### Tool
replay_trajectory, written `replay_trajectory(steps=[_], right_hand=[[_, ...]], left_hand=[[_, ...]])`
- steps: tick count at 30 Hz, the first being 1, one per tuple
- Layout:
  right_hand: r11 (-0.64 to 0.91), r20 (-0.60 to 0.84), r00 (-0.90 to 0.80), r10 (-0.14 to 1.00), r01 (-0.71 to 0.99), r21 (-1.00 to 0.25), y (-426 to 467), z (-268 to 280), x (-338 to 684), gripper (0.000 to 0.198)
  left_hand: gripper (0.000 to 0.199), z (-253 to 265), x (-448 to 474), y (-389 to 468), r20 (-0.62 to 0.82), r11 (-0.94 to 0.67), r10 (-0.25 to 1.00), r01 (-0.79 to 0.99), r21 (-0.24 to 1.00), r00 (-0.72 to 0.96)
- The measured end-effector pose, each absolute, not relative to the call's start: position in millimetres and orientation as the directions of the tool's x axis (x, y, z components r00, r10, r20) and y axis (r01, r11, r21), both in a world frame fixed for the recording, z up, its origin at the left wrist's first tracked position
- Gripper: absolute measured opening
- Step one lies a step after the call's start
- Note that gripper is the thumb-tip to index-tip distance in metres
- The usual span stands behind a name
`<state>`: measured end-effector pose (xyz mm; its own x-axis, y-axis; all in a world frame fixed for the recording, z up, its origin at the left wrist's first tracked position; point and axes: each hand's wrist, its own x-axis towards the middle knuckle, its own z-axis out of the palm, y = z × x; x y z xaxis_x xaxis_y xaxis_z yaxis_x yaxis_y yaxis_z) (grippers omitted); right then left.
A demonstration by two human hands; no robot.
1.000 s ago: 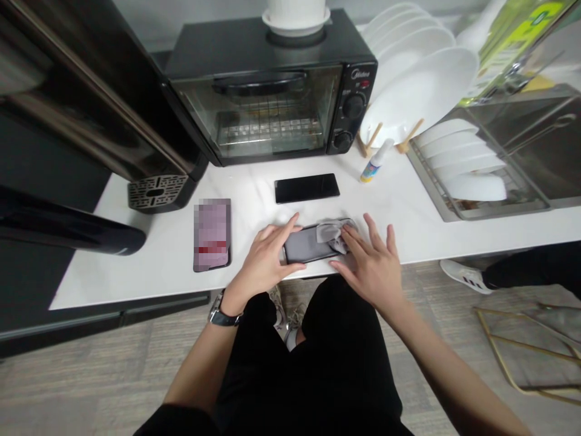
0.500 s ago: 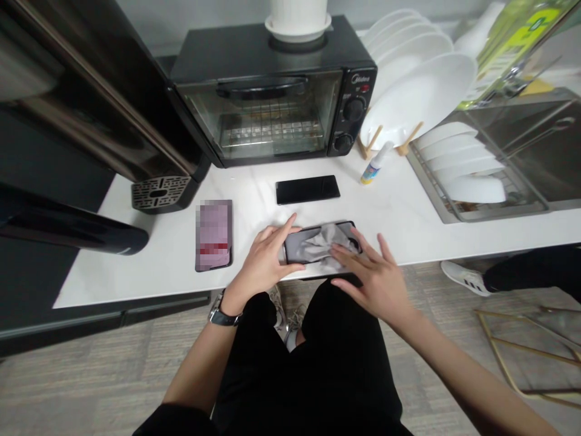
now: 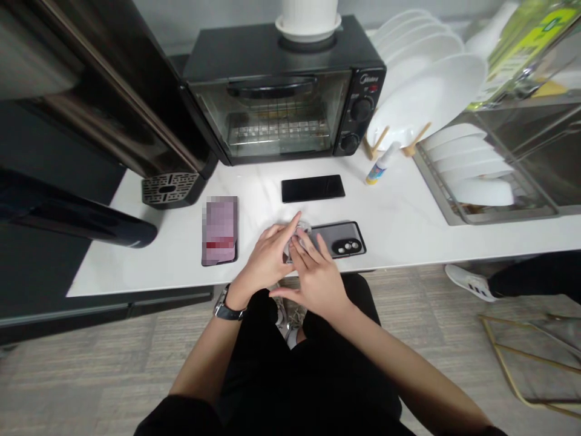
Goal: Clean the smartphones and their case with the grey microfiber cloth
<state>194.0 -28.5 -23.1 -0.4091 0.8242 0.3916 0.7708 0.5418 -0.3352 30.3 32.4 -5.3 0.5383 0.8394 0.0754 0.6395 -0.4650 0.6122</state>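
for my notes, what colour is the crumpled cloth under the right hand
The crumpled cloth is light grey; head view shows it.

Your left arm (image 3: 206, 354) comes up from lower left, left hand (image 3: 270, 257) palm-down, thumb and index in a wide V. Your right arm (image 3: 394, 363) slants in from the other side, right hand (image 3: 318, 278) palm-down too, fingers stretched into that V, thumb poking out sideways. Can't tell if they're touching, tbh.

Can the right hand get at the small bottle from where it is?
Probably yes: between the right hand and the bottle only the flat phone case and counter show, though that hand is on the cloth.
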Motion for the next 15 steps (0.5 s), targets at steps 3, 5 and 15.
replay_trajectory(steps=[3, 5, 15], right_hand=[[0.570, 0.330, -0.473, 0.817, 0.750, -0.335, -37.4, -14.5, 225.8, 0.076], [0.558, 0.302, -0.478, 0.825, 0.776, -0.294, -43.1, -9.0, 260.5, 0.065], [0.283, 0.413, -0.176, 0.894, 0.935, -0.214, -28.7, -22.5, 269.6, 0.079]], left_hand=[[0.107, -4.5, 29.3, 31.5, 0.064, -0.455, 0.841, 0.639, 0.620, 0.537], [0.110, -3.4, 29.1, 31.8, 0.077, -0.468, 0.832, 0.622, 0.628, 0.549], [0.114, -1.8, 32.0, 35.1, 0.097, -0.489, 0.816, 0.592, 0.640, 0.570]])
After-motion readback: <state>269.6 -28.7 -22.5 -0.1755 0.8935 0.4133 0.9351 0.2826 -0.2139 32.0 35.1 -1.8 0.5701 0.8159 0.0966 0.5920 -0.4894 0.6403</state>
